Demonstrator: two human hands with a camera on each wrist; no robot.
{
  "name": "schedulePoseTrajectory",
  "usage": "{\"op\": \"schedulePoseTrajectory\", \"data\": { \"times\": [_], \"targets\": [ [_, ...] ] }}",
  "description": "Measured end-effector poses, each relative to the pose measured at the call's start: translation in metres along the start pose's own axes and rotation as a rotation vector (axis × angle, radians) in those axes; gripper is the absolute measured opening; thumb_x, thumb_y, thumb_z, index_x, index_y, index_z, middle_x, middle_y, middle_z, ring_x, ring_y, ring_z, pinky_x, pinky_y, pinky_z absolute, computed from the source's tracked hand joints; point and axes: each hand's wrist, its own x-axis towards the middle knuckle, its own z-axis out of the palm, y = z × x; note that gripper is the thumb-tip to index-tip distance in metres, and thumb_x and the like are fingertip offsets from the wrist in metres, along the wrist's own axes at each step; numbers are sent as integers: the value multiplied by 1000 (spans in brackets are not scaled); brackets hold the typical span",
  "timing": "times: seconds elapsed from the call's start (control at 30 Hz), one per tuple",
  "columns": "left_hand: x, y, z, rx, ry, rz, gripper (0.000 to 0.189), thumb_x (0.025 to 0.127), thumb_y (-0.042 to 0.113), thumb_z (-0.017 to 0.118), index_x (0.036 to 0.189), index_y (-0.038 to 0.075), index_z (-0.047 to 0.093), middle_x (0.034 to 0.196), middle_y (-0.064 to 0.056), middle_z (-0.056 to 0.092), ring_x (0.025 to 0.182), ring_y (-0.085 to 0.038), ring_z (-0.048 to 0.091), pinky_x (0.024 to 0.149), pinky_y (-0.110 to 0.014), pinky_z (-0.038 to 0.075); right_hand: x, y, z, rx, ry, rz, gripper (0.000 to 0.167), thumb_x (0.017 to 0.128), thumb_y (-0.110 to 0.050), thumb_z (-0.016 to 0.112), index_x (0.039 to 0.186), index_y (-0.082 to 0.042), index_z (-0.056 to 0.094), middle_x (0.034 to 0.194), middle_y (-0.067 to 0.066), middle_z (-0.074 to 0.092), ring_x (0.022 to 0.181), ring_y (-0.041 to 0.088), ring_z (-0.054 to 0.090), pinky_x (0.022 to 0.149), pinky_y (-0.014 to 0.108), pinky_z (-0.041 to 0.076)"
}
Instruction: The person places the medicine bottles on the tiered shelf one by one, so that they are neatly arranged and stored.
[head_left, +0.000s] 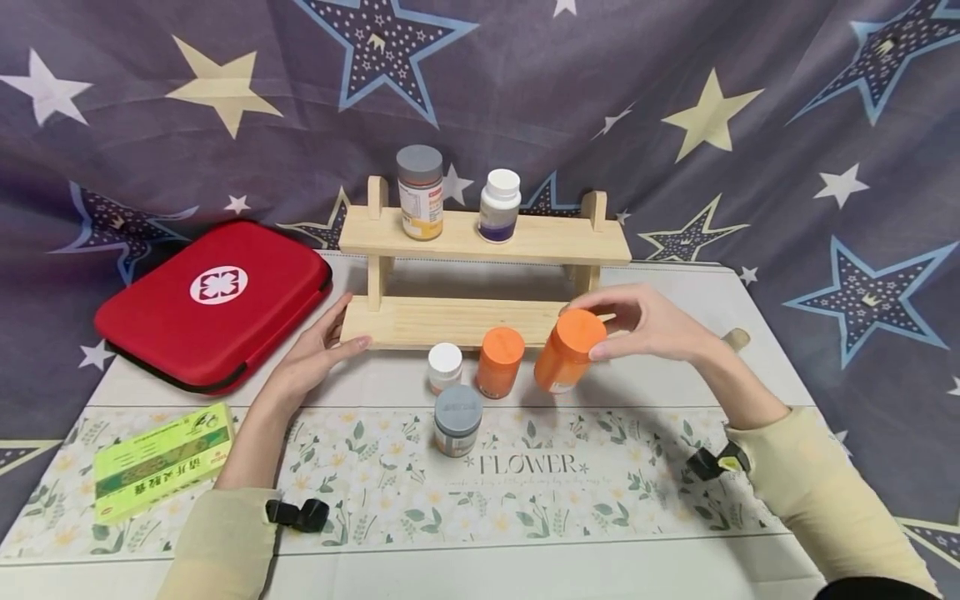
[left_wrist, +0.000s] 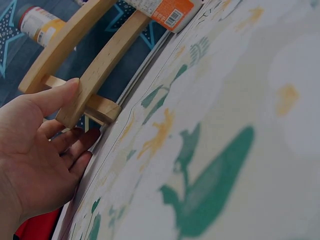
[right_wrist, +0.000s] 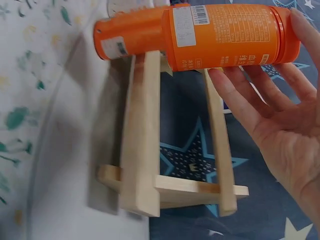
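Note:
My right hand (head_left: 656, 323) holds a large orange pill bottle (head_left: 561, 360), tilted, just in front of the lower shelf's right part. In the right wrist view the thumb is at the bottle's cap (right_wrist: 287, 36) and the fingers lie along its side. My left hand (head_left: 306, 360) grips the left end of the two-tier wooden rack's lower shelf (head_left: 450, 321). Its thumb (left_wrist: 62, 95) lies against the board, with the other fingers behind. Before the rack stand a smaller orange bottle (head_left: 500, 363), a small white-capped bottle (head_left: 445, 367) and a grey-capped bottle (head_left: 457, 423).
On the upper shelf (head_left: 555, 237) stand a grey-capped jar (head_left: 421, 193) and a white bottle (head_left: 499, 205). A red first-aid case (head_left: 172, 308) lies left of the rack, with a green medicine box (head_left: 163, 462) nearer. Behind hangs a star-patterned cloth (head_left: 525, 83).

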Motion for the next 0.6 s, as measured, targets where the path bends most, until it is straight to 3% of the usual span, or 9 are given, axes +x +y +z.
{"op": "schedulePoseTrajectory", "data": {
  "times": [0.6],
  "targets": [
    [2,-1,1,7,3,8,94,100,29,67,167,26,2,173,-9,18,157,-29,23,124,-50,25,29,-25,-55,-71,176,26,38,88,6,73,125,-2,70,110,-2,76,87,12,71,79,22,58]
  ]
}}
